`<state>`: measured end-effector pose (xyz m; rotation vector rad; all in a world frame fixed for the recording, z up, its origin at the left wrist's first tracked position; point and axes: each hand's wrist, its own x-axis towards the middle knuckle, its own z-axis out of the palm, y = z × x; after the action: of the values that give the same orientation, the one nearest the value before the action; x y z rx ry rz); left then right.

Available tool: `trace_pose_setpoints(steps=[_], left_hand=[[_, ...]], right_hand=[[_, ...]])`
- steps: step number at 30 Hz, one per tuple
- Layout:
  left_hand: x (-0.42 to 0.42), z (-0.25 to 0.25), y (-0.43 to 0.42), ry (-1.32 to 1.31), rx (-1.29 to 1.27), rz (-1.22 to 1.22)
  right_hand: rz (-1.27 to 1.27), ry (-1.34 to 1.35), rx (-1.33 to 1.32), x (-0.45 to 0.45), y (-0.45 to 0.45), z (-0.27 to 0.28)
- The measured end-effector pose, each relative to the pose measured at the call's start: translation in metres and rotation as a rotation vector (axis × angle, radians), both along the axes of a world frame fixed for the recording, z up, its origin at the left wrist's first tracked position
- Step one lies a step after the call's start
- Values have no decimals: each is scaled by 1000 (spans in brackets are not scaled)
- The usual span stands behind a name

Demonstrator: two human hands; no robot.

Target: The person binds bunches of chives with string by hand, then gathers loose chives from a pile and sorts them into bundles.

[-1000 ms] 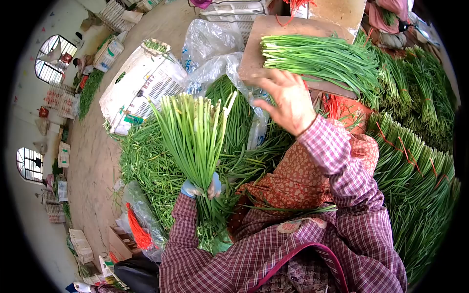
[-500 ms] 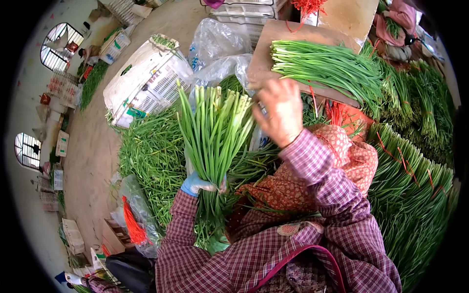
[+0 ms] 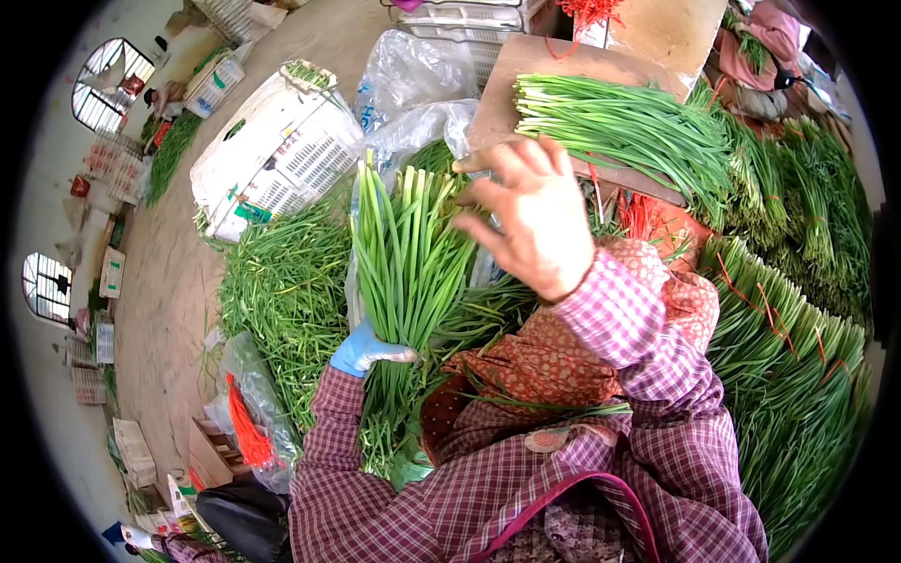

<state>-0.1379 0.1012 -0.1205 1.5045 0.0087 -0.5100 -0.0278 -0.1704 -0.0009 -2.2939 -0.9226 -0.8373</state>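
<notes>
My left hand [image 3: 369, 352], in a blue glove with bare fingertips, is closed around a bunch of garlic chives [image 3: 411, 258]. The pale cut ends point up and away from me, and the leaves hang below the fist. My right hand [image 3: 540, 220] is bare and raised just right of the pale ends, its fingers spread and curved with nothing visible in them. Whether a fingertip brushes the stalks I cannot tell. Beyond it, a thick bundle of chives [image 3: 615, 127] lies on a brown board [image 3: 497, 98].
Loose chives [image 3: 282, 310] are heaped at left beside a white crate [image 3: 286, 155] and clear plastic bags [image 3: 413, 80]. Tied bundles [image 3: 788, 375] stand along the right. Red ties [image 3: 246, 427] lie at lower left. Another person's pink sleeve [image 3: 774, 33] shows at upper right.
My right hand has come closer to me, and its fingers have spread wider. The bunch in my left hand has turned slightly more upright.
</notes>
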Motion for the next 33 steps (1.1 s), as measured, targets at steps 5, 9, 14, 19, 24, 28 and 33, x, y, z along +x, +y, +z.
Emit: trace_pose_setpoints(steps=[5, 9, 14, 19, 24, 28, 33], left_hand=[[0, 7, -7, 63, 51, 45], [6, 9, -6, 97, 48, -6], [10, 8, -6, -30, 100, -5], [9, 22, -10, -25, 98, 25], [9, 15, 8, -106, 233, 102], [19, -6, 22, -341, 656, 173], [29, 7, 21, -560, 1010, 188]], right_hand=[[-88, 116, 26, -2, 17, -20], [-16, 188, 70, 4, 16, -33], [-65, 25, 96, 15, 15, -43], [-281, -23, 80, 44, -23, -44], [-591, 109, -189, 65, -94, -60], [-478, 280, -194, 38, -85, -60], [-171, 296, 108, 20, -48, -46]])
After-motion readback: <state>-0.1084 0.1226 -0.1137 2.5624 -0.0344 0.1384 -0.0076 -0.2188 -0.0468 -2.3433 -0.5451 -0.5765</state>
